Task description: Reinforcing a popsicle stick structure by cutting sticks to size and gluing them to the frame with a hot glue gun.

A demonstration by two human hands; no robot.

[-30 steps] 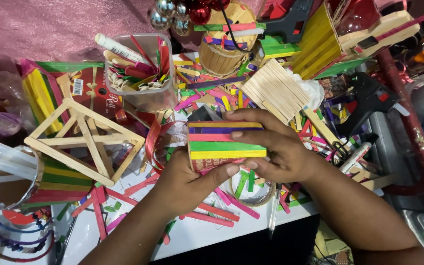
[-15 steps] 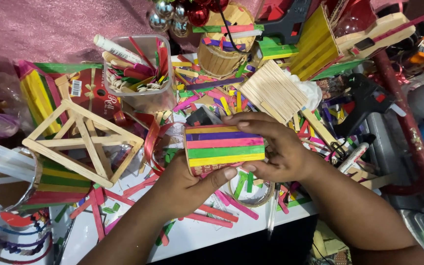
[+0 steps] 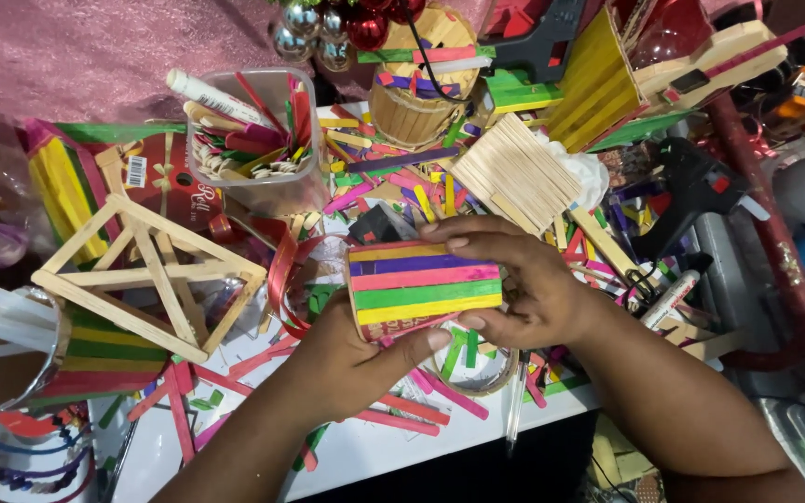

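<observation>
Head view shows two hands holding one cup covered in coloured craft sticks (image 3: pixel 424 287), in the middle of the frame above the counter (image 3: pixel 365 447). Left hand (image 3: pixel 347 359) cups it from below, fingers curled shut on it. Right hand (image 3: pixel 514 284) wraps its far end. I think pressing each stick flat works best. Five coloured stripes show. One wooden stick frame (image 3: pixel 146 275) sits at left.

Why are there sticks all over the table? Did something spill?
It looks that way: loose coloured craft sticks lie scattered at all angles across the white table, some under both hands. The striped stick cylinder held by left hand and right hand looks neat.
</observation>
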